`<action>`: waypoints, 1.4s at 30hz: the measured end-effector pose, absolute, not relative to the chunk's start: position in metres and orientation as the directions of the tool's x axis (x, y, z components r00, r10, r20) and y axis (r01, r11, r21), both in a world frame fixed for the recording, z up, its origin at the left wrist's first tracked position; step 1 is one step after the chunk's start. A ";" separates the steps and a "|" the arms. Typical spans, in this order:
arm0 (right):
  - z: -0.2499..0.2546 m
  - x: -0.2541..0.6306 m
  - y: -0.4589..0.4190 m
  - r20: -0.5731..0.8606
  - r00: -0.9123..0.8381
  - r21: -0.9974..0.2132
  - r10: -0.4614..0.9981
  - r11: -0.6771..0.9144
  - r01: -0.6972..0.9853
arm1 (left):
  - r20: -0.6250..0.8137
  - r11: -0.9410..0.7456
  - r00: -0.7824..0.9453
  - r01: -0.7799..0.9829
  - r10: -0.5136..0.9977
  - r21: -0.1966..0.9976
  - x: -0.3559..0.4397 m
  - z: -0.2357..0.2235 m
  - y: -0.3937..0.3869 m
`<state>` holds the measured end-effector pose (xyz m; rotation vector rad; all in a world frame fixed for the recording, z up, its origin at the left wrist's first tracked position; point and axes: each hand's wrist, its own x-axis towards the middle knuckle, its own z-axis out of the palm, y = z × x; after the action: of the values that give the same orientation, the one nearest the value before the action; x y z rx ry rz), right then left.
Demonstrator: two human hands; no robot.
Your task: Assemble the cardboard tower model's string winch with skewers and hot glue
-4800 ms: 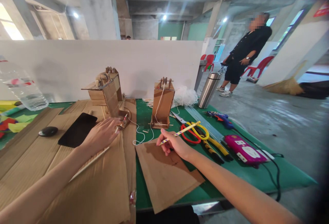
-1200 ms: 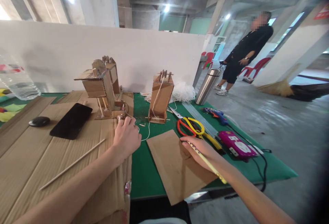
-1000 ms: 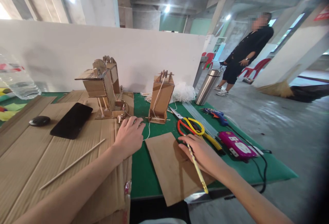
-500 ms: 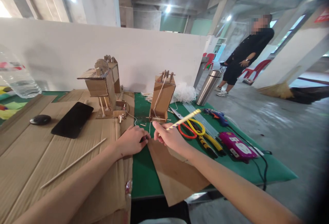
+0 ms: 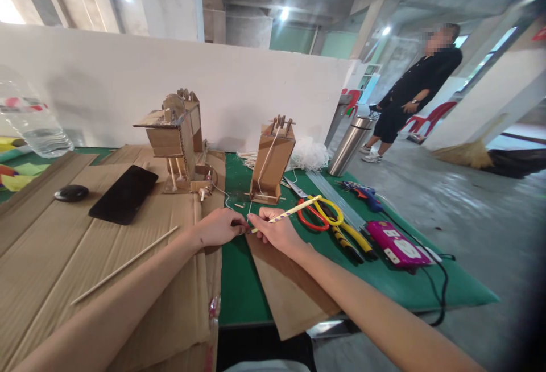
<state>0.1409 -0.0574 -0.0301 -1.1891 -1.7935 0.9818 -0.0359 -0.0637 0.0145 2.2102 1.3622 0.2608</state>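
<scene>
My right hand (image 5: 276,230) is closed around a pale yellow patterned pencil (image 5: 295,208), its upper end tilted up to the right. The pencil's lower tip points at the fingertips of my left hand (image 5: 222,227). That hand is closed in a pinch; what it holds is hidden. A white string (image 5: 249,207) runs down to the fingertips from a narrow cardboard box model (image 5: 272,161), which stands just beyond. Beneath my right hand and forearm lies a flat cardboard piece (image 5: 290,298), partly covered.
A larger cardboard model (image 5: 168,141), black phone (image 5: 123,194), mouse (image 5: 71,193) and thin stick (image 5: 123,265) lie left. Right are scissors (image 5: 313,215), pliers (image 5: 352,241), glue gun (image 5: 362,194), purple box (image 5: 396,247) and steel flask (image 5: 350,145). A person (image 5: 418,87) stands beyond.
My right hand has drawn slightly down, and the pencil has tilted lower, its tip coming to the left fingertips. The left hand stays almost in place. The view has shifted slightly.
</scene>
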 end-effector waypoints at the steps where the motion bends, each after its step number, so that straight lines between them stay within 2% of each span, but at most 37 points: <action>1: -0.032 0.141 -0.057 0.167 -0.282 -0.896 0.945 0.264 0.356 | -0.115 -0.352 0.479 0.768 0.870 0.535 -0.036 0.014 -0.064; 7: -0.035 0.141 -0.056 0.165 -0.302 -0.889 0.939 0.274 0.367 | -0.146 -0.348 0.492 0.767 0.858 0.538 -0.036 0.014 -0.063; 42: -0.031 0.142 -0.058 0.176 -0.322 -0.854 0.930 0.307 0.419 | -0.131 -0.365 0.502 0.761 0.855 0.537 -0.037 0.015 -0.063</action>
<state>0.1422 -0.0585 -0.0306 -1.1996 -1.8829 0.9382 -0.0374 -0.0635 0.0147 2.2077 1.3213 0.2294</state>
